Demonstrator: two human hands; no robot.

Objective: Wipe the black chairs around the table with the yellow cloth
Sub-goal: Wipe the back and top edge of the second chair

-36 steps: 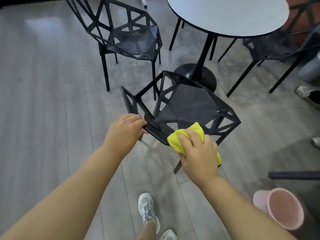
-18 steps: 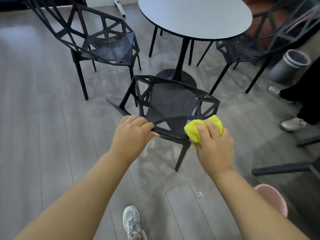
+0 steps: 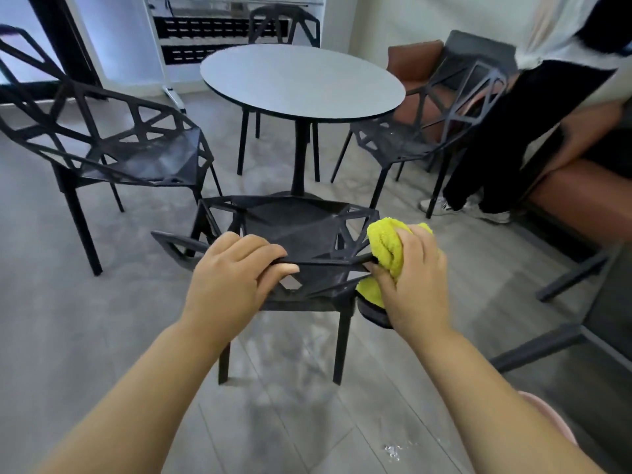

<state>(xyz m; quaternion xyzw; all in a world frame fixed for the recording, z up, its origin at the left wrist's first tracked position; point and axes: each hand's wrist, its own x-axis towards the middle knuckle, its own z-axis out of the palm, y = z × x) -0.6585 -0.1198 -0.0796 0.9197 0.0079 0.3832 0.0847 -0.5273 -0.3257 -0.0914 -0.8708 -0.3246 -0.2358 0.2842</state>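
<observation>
A black lattice chair (image 3: 290,227) stands right in front of me, its back toward me. My left hand (image 3: 229,285) grips the top rail of the chair's back. My right hand (image 3: 413,278) holds the bunched yellow cloth (image 3: 388,248) pressed against the right end of that rail, wrapped around the frame. A second black chair (image 3: 136,155) stands at the left, a third (image 3: 420,138) at the right of the round white table (image 3: 301,80), and another chair back (image 3: 284,25) shows behind the table.
A person in black trousers (image 3: 496,142) stands at the right beside a brown seat (image 3: 581,196). A pink bucket (image 3: 550,419) sits at the lower right, behind my right arm. A small wet patch (image 3: 393,451) lies on the grey floor. Black furniture legs (image 3: 533,350) cross the floor at the right.
The cloth in my right hand has slid rightward along the chair's top rail to its right end. My left hand kept its grip on the rail. The view has tilted up.
</observation>
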